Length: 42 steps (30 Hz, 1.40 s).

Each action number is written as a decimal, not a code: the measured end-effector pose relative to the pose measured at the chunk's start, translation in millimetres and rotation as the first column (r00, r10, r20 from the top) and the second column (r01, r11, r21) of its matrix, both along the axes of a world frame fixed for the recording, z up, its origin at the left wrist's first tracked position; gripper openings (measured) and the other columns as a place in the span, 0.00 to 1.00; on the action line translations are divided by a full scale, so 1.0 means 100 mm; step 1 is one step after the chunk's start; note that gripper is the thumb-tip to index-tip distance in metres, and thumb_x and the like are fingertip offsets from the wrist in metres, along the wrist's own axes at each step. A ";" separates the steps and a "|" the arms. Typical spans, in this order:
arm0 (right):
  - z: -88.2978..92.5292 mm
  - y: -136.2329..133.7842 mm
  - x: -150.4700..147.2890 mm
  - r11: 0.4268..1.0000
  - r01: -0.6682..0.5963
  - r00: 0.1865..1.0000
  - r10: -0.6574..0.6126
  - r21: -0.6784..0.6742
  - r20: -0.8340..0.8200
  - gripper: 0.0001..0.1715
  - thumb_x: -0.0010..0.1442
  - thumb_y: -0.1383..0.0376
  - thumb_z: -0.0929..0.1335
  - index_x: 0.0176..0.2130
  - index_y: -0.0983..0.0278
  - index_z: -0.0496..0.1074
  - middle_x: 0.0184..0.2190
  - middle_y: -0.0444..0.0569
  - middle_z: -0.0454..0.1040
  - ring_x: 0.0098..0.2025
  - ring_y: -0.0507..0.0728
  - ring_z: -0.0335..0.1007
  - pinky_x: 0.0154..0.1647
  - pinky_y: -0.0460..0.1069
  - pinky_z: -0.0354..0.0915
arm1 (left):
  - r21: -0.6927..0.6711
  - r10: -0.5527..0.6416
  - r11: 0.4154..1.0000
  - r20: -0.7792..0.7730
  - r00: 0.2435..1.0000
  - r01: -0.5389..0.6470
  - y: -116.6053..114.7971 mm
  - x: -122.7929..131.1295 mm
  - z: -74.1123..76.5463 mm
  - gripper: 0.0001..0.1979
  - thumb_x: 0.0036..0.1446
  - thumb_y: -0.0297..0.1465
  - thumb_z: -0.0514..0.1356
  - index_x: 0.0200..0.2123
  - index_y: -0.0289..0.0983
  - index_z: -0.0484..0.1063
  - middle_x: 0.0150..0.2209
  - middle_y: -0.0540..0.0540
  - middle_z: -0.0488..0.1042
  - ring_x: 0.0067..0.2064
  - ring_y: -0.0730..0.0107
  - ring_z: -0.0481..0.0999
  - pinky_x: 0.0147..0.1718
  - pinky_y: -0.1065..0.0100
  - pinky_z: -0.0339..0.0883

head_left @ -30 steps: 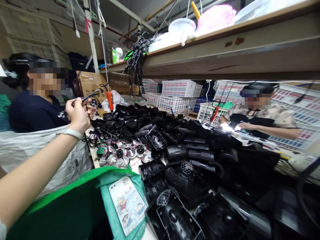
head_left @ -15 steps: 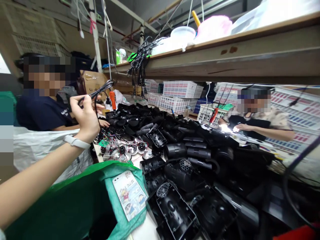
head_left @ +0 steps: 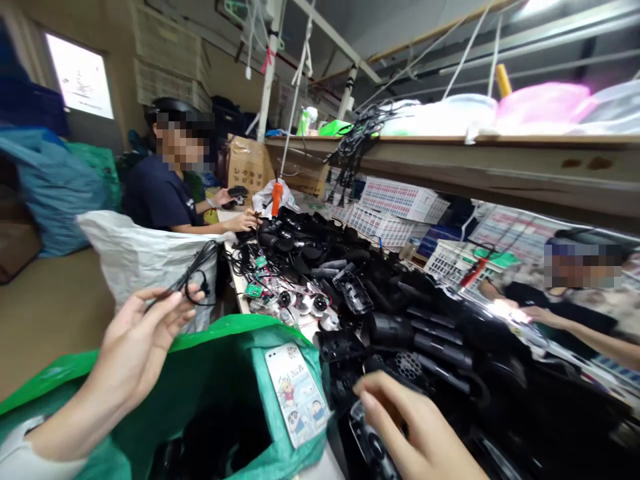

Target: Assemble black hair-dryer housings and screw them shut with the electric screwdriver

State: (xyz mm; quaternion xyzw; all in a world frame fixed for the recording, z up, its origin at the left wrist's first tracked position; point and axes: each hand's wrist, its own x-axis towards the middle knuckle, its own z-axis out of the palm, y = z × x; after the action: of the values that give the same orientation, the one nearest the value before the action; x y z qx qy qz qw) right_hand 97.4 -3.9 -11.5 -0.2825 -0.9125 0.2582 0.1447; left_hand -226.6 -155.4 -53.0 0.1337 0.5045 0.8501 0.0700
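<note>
1. The person's left hand (head_left: 143,337), raised above the rim of a green sack, has thumb and fingers pinched on a looped bundle of thin black cable (head_left: 200,259); the strands reach up and away past the fingertips.
2. The right hand (head_left: 420,430), low and right of centre, curls over a black plastic housing (head_left: 373,450) at the near edge of the worktable; whether its fingers grip that piece, one cannot tell.
3. Between the hands, the green sack (head_left: 210,325) gapes open, with dark, indistinct pieces inside. A phone in a cartoon-print case (head_left: 297,393) lies on its folded-over side.
4. Just beyond the left hand stands a white woven sack (head_left: 100,250).
5. Past the green sack, small green circuit boards (head_left: 253,291) lie among wires and round parts; to their right spreads a large heap of black plastic housings (head_left: 440,347).
6. Farther off, a co-worker in a dark T-shirt (head_left: 155,193) sits at left, near an orange hanging tool (head_left: 277,199). A second co-worker (head_left: 545,303) works at right under a bright light.
7. Overhead runs a long shelf (head_left: 500,160), with black cords (head_left: 353,150) draped over its edge.
</note>
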 end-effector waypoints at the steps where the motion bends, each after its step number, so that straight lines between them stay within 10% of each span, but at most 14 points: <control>1: 0.05 0.12 -0.30 0.999 -0.037 0.999 0.038 -0.012 0.025 0.16 0.73 0.55 0.59 0.39 0.53 0.73 0.36 0.45 0.81 0.38 0.57 0.79 0.40 0.50 0.73 | -0.037 -0.018 0.999 0.023 1.000 0.018 -0.06 0.01 -0.06 0.08 0.46 0.37 0.71 0.29 0.53 0.74 0.34 0.56 0.86 0.38 0.52 0.86 0.45 0.49 0.82; 10: -0.31 0.50 -2.49 0.902 -0.058 0.966 -0.058 0.428 0.253 0.13 0.72 0.61 0.67 0.52 0.65 0.74 0.55 0.55 0.75 0.59 0.63 0.71 0.59 0.60 0.68 | -0.117 -0.044 0.991 0.132 0.990 0.060 0.09 0.47 -0.78 0.22 0.50 0.49 0.69 0.30 0.50 0.57 0.39 0.48 0.86 0.54 0.45 0.83 0.41 0.49 0.83; 21: -0.38 0.88 -2.78 0.913 0.085 0.960 -0.182 0.398 0.213 0.15 0.72 0.56 0.68 0.51 0.64 0.75 0.46 0.49 0.79 0.45 0.57 0.78 0.49 0.57 0.75 | -0.141 -0.029 0.989 0.078 0.996 0.040 0.02 0.39 -0.82 0.21 0.55 0.49 0.66 0.33 0.51 0.55 0.37 0.50 0.82 0.51 0.45 0.84 0.36 0.50 0.82; 26: -0.21 1.16 -2.72 0.851 0.415 0.885 -0.459 0.323 0.071 0.18 0.72 0.55 0.68 0.54 0.63 0.73 0.49 0.51 0.78 0.45 0.57 0.78 0.48 0.57 0.76 | -0.078 0.043 0.995 -0.163 0.986 -0.056 0.02 0.26 -0.36 0.19 0.59 0.48 0.65 0.34 0.51 0.56 0.36 0.52 0.81 0.43 0.50 0.86 0.40 0.48 0.83; 31: -0.20 1.42 -2.55 0.842 0.486 0.864 -0.504 0.233 0.020 0.17 0.71 0.57 0.70 0.54 0.63 0.73 0.51 0.51 0.77 0.46 0.58 0.77 0.47 0.56 0.76 | 0.135 0.018 0.990 -0.454 0.891 0.049 0.25 0.08 0.30 0.14 0.65 0.40 0.65 0.35 0.50 0.60 0.35 0.54 0.81 0.47 0.56 0.86 0.50 0.49 0.81; 35: -0.29 1.38 -2.42 0.843 0.490 0.868 -0.495 0.222 -0.036 0.17 0.71 0.57 0.70 0.54 0.63 0.73 0.52 0.52 0.76 0.47 0.58 0.77 0.48 0.57 0.76 | 0.300 -0.018 0.924 -0.584 0.812 0.237 0.77 -0.37 0.75 0.16 0.63 0.36 0.68 0.37 0.47 0.60 0.37 0.53 0.79 0.48 0.59 0.86 0.55 0.51 0.78; 42: -0.39 0.97 -2.56 0.893 0.332 0.936 -0.272 0.305 -0.222 0.22 0.69 0.60 0.71 0.60 0.63 0.70 0.61 0.54 0.70 0.63 0.66 0.67 0.62 0.67 0.66 | 0.147 -0.236 0.866 -0.722 0.650 0.478 1.80 -0.82 1.44 0.20 0.63 0.37 0.68 0.36 0.43 0.56 0.32 0.53 0.76 0.42 0.58 0.87 0.43 0.57 0.77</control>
State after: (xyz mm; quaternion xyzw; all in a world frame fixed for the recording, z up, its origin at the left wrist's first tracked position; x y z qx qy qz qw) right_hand -158.7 93.3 -50.7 -0.3685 -0.8718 0.0956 0.3082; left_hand -308.5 24.8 91.1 0.5441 0.3099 0.7793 0.0252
